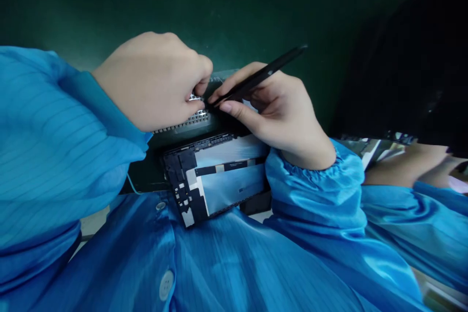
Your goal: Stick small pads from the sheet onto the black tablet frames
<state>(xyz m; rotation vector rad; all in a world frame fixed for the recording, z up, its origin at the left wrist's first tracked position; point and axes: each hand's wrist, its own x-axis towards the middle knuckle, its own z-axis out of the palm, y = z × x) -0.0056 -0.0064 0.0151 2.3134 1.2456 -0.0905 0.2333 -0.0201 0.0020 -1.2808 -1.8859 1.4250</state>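
My left hand (pixel 157 83) is closed, thumb and index finger pinched together over a sheet of small square pieces (pixel 197 118) set in rows. Whatever lies between those fingertips is hidden. My right hand (pixel 281 112) grips black tweezers (pixel 261 75) like a pen, their tips angled down-left beside the left fingertips. The tips are too dark to make out. Nearer my body lies an opened device frame (pixel 228 175), likely a phone or tablet, with a bluish panel, a dark flex strip and black edges. My right wrist and sleeve cover its right end.
The dark green work surface (pixel 146 0) stretches away in front. At the right, another person's forearm (pixel 395 165) in a blue sleeve reaches in near some loose parts (pixel 400 136). A large black shape (pixel 405 58) fills the upper right.
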